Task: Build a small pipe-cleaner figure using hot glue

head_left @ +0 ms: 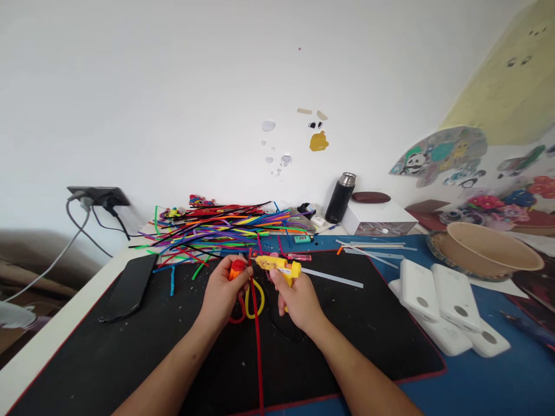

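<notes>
My right hand (pixel 299 297) is closed around a yellow hot glue gun (pixel 281 267), with a translucent glue stick (pixel 333 278) jutting from its back. The gun's nozzle points left, close to my left hand (pixel 223 289). Between the left fingers is a small orange-and-red fuzzy piece (pixel 237 268) that looks made of pipe cleaner. From beside it a long red pipe cleaner (pixel 259 346) hangs down toward the mat's front edge. Under the hands lie scissors with red and yellow handles (pixel 255 299); their blades are hidden.
A heap of coloured pipe cleaners (pixel 221 228) lies along the wall. A black phone (pixel 130 286) rests at left on the black mat (pixel 355 341). White power banks (pixel 433 294), a beige bowl (pixel 494 245), a black thermos (pixel 340 199) and loose glue sticks (pixel 375 252) are at right.
</notes>
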`<act>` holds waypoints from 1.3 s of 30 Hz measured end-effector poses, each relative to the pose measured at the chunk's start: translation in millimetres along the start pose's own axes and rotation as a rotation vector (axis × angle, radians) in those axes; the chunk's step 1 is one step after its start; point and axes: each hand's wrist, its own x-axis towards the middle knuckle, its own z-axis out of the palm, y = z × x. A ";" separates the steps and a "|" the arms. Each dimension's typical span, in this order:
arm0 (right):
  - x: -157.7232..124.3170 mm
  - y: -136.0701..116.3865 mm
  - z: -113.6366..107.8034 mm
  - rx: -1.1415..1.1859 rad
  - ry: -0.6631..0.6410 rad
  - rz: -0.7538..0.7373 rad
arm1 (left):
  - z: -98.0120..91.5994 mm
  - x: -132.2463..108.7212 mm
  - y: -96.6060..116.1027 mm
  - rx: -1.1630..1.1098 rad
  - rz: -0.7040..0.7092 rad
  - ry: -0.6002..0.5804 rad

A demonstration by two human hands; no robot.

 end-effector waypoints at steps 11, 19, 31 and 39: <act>0.0 0.4 -0.3 -0.002 -0.001 -0.008 | -0.8 -1.1 1.7 0.000 -0.006 -0.010; -1.5 -2.2 -0.4 -0.007 -0.005 -0.011 | -1.0 -0.6 -0.2 0.022 -0.012 -0.013; -1.2 -0.9 -0.7 -0.008 -0.001 -0.018 | -2.3 -0.3 -1.2 0.003 0.001 0.004; -0.4 -0.6 -0.4 -0.016 0.006 -0.020 | 0.1 -0.7 2.0 -0.006 0.000 0.004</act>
